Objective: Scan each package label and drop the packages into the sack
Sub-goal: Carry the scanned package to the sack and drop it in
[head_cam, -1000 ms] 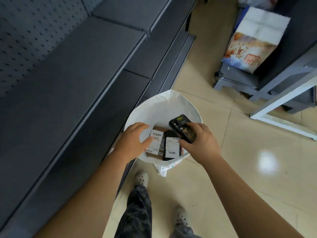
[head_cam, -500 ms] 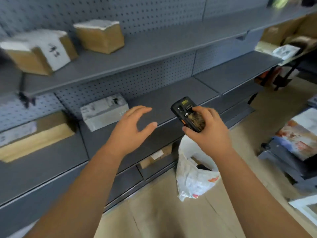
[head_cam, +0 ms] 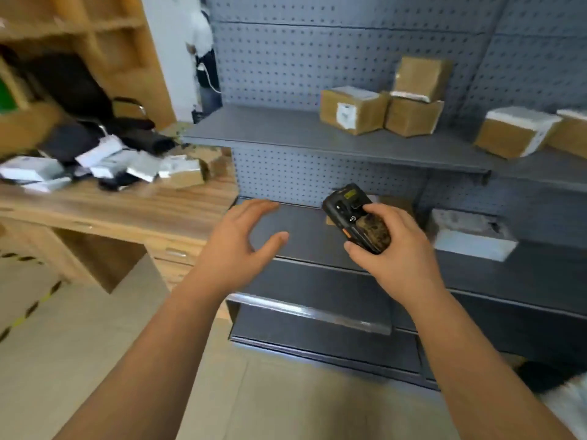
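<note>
Hands apart: right hand [head_cam: 394,249] grips the scanner [head_cam: 357,217], left hand [head_cam: 235,246] hovers empty with fingers spread, while taped cardboard packages [head_cam: 352,111] on the upper shelf [head_cam: 286,131] look light and rigid, best grasped across opposite side faces.
</note>
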Demonstrator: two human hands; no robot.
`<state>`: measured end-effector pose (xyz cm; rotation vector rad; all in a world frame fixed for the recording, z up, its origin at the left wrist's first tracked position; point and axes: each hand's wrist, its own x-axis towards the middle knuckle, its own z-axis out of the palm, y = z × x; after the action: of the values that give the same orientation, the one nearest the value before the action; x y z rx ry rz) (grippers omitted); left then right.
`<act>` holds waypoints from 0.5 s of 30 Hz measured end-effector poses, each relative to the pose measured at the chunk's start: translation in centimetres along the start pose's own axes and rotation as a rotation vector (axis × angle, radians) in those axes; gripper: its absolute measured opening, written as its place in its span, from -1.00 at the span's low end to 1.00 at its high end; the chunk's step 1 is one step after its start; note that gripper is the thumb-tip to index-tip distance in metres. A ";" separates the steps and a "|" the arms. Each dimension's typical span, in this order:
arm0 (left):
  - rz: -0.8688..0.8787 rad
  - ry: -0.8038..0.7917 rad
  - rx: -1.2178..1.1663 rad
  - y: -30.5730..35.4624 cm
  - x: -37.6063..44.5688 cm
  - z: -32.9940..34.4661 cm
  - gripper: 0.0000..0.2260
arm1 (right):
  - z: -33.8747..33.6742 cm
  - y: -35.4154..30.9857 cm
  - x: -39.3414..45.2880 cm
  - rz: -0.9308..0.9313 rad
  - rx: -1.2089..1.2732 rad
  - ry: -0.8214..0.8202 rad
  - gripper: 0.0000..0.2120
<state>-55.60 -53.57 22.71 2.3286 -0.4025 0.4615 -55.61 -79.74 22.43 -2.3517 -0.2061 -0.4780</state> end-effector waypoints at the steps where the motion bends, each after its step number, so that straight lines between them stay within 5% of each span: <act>1: -0.038 0.035 0.033 -2.1 -1.0 -2.6 -0.50 | 2.5 -2.5 1.1 -0.043 0.026 -0.036 -0.42; 15: -0.611 0.423 0.422 -25.7 -12.0 -31.8 -0.55 | 38.7 -33.8 10.8 -0.534 0.341 -0.470 -0.41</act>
<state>-62.39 -11.54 23.85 2.4929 0.6492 0.7542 -44.22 -28.48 21.71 -2.0187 -1.0642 -0.1062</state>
